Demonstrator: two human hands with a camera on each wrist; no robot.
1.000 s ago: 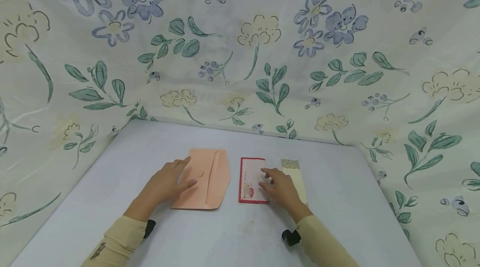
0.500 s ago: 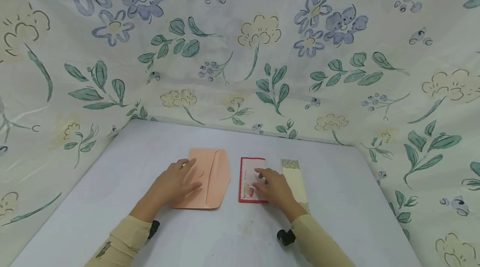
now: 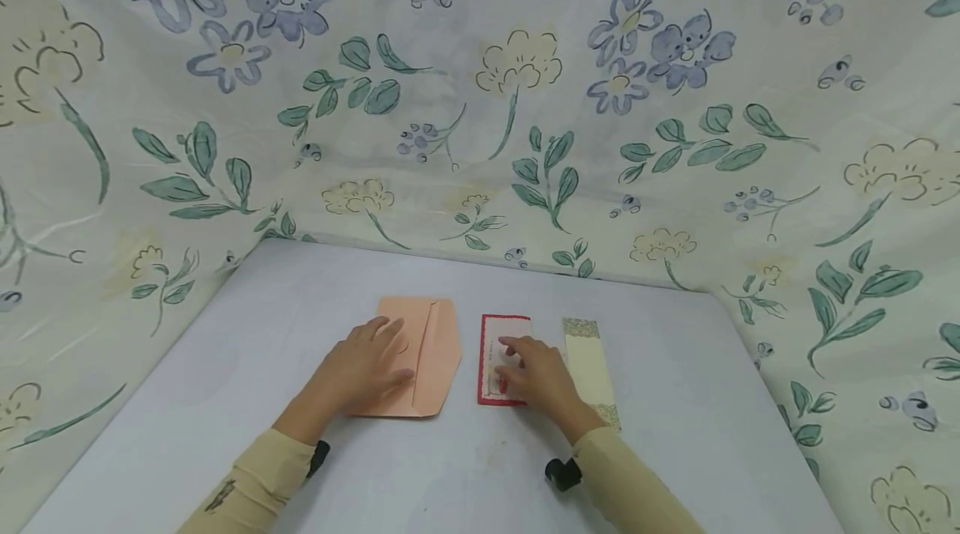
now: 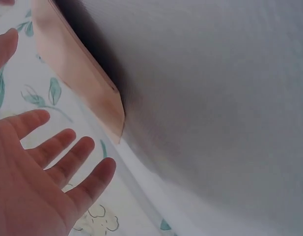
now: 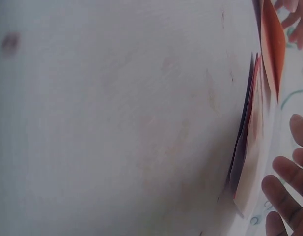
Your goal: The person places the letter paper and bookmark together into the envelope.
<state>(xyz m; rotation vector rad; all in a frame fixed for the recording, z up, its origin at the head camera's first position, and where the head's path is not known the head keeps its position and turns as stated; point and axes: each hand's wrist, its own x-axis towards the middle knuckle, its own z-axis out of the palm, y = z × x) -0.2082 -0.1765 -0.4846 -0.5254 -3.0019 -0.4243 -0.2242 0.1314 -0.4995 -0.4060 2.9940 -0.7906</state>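
Observation:
In the head view a peach envelope (image 3: 441,351) lies on the table, its flap side toward the right. My left hand (image 3: 363,367) is over its left part, fingers spread and loosely bent. The left wrist view shows that hand's fingers (image 4: 95,182) apart from the envelope (image 4: 75,64). To the right lies a small card with a red border (image 3: 513,329), its right part covered by my right hand (image 3: 543,380). In the right wrist view, the fingers (image 5: 284,196) hover beside the slightly raised, folded card (image 5: 253,142), holding nothing.
A cream paper strip with glittery gold ends (image 3: 590,363) lies right of the card, partly beside the right wrist. The white table (image 3: 480,484) ends at a floral cloth backdrop (image 3: 450,126). A black wrist camera (image 3: 564,474) sits under the right wrist.
My left hand has slid a little rightward over the envelope. My right hand has moved left over the card, uncovering more of the cream strip. The papers have stayed in place.

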